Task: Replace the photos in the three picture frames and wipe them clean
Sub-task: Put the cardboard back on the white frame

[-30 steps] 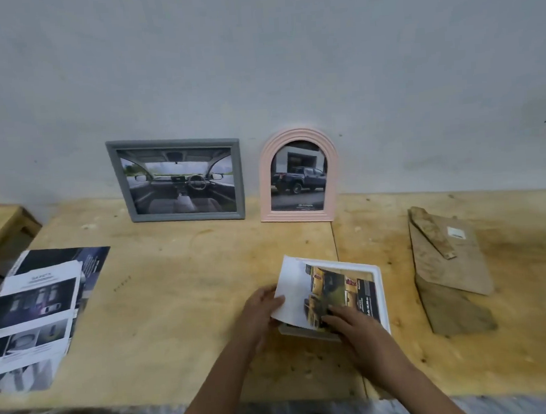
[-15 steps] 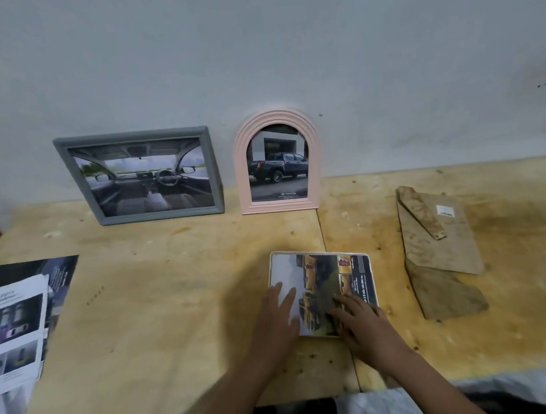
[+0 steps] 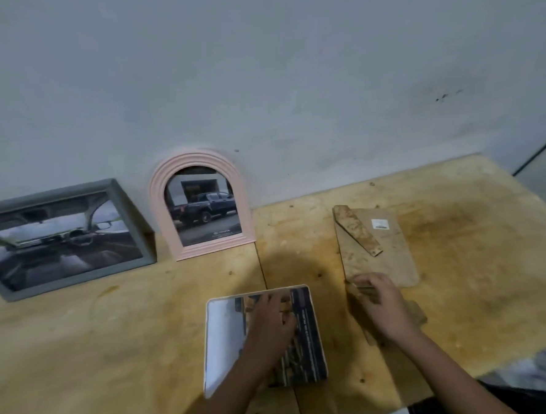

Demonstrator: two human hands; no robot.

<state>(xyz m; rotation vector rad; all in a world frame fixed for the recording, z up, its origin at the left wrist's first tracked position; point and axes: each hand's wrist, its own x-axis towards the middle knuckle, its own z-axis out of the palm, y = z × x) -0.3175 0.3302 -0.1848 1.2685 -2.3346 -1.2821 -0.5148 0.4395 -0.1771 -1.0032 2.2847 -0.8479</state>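
Note:
A white picture frame [image 3: 221, 344] lies flat on the wooden table [image 3: 114, 344] with a car photo [image 3: 307, 352] laid in it. My left hand [image 3: 269, 325] presses on the photo with spread fingers. To the right lie two brown backing boards; the upper one [image 3: 390, 257] has a stand flap and a small white label. My right hand [image 3: 380, 309] covers the lower brown board [image 3: 417, 314], with its fingers curled on the board's top edge. A grey frame [image 3: 78, 281] and a pink arched frame [image 3: 195, 162] lean against the wall, each holding a car photo.
The grey wall runs along the back of the table. The table's right edge falls away at the far right, and its front edge lies close to my body. A seam between table boards runs under the white frame.
My right hand left the photo and moved right onto the lower brown board. My left hand slid further onto the photo. The view swung right, so the brochures at the left are out of sight.

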